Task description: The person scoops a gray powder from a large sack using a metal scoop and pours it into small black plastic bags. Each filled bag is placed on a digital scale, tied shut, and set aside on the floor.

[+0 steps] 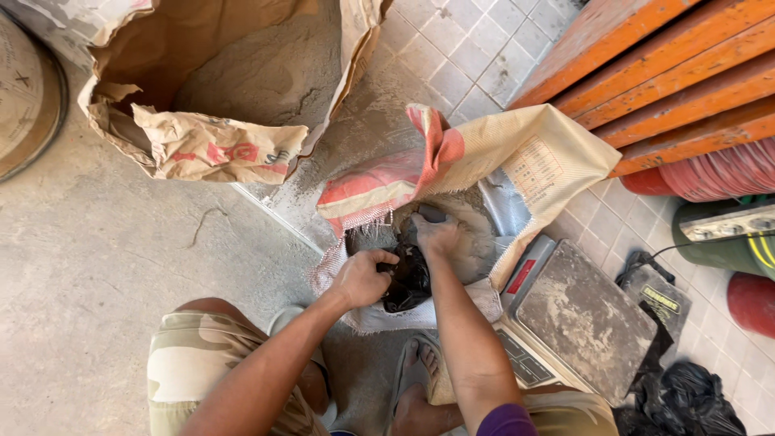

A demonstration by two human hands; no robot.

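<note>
A woven sack (517, 161), beige with red, lies open on the floor with grey powder (476, 242) inside. My left hand (362, 278) grips the edge of a black plastic bag (408, 282) held at the sack's mouth. My right hand (436, 234) is dusty and reaches into the powder, closed on a dark scoop (430, 213) whose shape is mostly hidden. I am squatting, knees and sandalled feet at the bottom of the view.
A torn brown paper sack (218, 145) of grey powder lies at the top left. A dusty platform scale (581, 319) sits right of the woven sack. Orange planks (670, 73), red hose coils (718, 173) and black bags (686, 400) crowd the right side.
</note>
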